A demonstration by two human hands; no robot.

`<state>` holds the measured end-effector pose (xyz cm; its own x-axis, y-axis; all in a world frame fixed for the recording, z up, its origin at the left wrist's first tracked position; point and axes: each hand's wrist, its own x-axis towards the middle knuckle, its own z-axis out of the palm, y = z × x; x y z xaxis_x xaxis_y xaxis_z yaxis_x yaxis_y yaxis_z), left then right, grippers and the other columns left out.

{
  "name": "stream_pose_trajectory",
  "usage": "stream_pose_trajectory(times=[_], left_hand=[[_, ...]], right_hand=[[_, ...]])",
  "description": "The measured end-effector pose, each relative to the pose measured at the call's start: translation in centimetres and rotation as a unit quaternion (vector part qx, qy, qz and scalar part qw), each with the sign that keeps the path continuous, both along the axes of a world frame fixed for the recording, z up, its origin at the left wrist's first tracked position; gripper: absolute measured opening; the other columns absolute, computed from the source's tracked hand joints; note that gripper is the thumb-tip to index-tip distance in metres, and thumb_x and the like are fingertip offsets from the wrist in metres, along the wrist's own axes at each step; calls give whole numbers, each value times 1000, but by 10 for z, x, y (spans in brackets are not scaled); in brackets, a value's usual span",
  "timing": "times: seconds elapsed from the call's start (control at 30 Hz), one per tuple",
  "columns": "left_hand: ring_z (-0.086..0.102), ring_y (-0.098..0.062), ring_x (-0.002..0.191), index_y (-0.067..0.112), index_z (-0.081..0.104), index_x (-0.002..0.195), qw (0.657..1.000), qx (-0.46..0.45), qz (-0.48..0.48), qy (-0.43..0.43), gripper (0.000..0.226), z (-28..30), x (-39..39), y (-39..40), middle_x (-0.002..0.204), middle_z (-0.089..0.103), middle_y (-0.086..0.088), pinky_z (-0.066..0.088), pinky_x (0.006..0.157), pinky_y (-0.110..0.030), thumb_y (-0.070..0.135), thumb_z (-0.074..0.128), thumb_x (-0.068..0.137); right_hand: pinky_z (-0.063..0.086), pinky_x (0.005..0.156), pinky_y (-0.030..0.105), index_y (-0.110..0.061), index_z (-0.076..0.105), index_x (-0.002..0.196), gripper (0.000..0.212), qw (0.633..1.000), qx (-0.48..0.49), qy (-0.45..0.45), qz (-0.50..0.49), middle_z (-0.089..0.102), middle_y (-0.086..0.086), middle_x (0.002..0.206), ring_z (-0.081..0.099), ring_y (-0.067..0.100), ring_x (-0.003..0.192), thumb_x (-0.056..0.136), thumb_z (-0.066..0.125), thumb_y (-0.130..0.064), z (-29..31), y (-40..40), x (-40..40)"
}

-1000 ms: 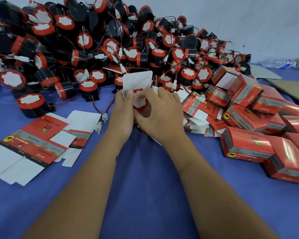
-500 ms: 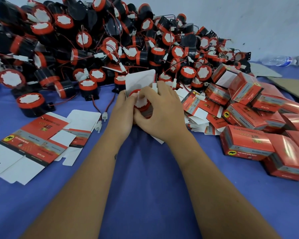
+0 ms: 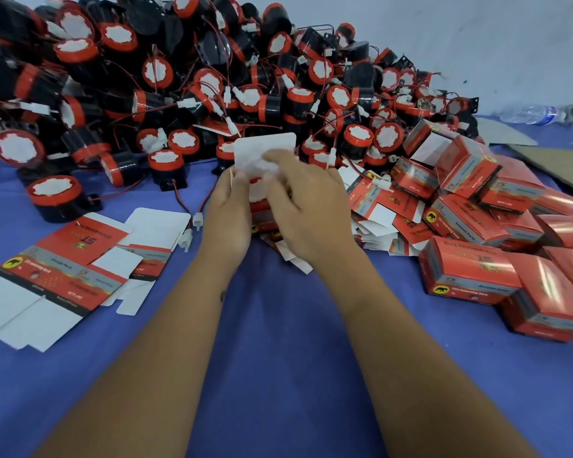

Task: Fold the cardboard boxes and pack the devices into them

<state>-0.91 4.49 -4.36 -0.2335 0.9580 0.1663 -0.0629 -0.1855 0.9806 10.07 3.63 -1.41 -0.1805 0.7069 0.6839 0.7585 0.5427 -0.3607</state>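
— Nearest the camera?
— Two bare forearms reaching forward over a blue cloth (image 3: 278, 358), meeting at mid-table.

— And the hands?
— Left hand (image 3: 227, 216) curled round the left side of a small red box (image 3: 262, 223), thumb up against its raised white flap (image 3: 265, 153). Right hand (image 3: 308, 209) over the box from the right, fingers curled across the top, fingertips pressing on the device (image 3: 258, 190) half sunk in the opening. Blurred there, so not much more to tell about the device than a red rim and a pale face.

— To the left?
— Flat unfolded box blanks (image 3: 57, 276) lying on the cloth, red print and white tabs, with two white wire connectors (image 3: 192, 226) just beside them.

— To the right?
— Loose heap of flat blanks (image 3: 387, 213) right beside the right hand, then closed red boxes (image 3: 470, 269) stacked and tumbled toward the table's right edge.

— Farther back?
— Big pile of black-and-red devices (image 3: 186, 81) with thin red wires, filling the left and centre up to a pale wall (image 3: 477, 34). Far right: brown cardboard sheets (image 3: 556, 166) and a clear plastic bottle (image 3: 536, 114) lying on its side.
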Motion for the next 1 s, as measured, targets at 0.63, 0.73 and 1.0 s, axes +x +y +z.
stream_pose_trajectory(times=[0.63, 0.73, 1.0], left_hand=[[64, 5, 99, 35, 53, 131, 996, -3, -32, 81, 49, -3, -4, 3, 114, 68, 18, 52, 74, -12, 27, 72, 87], [65, 7, 92, 31, 51, 135, 994, -8, -61, 95, 46, -5, -2, 6, 110, 69, 14, 50, 67, -9, 14, 64, 93], [68, -6, 97, 42, 56, 114, 992, -23, -83, 95, 42, -5, -7, 6, 106, 71, 12, 55, 75, -19, 7, 65, 91]], right_hand=[[56, 69, 28, -13, 73, 84, 10, 920, -179, 342, 68, 71, 2, 73, 68, 16, 73, 88, 63, -11, 17, 5, 9], [48, 62, 11, -24, 72, 85, 17, 917, -178, 349, 81, 72, -6, 73, 67, 2, 74, 85, 67, -7, 18, 3, 8], [41, 72, 2, -22, 75, 88, 28, 904, -175, 374, 105, 71, 6, 79, 66, 14, 92, 98, 49, -18, 16, 4, 6]])
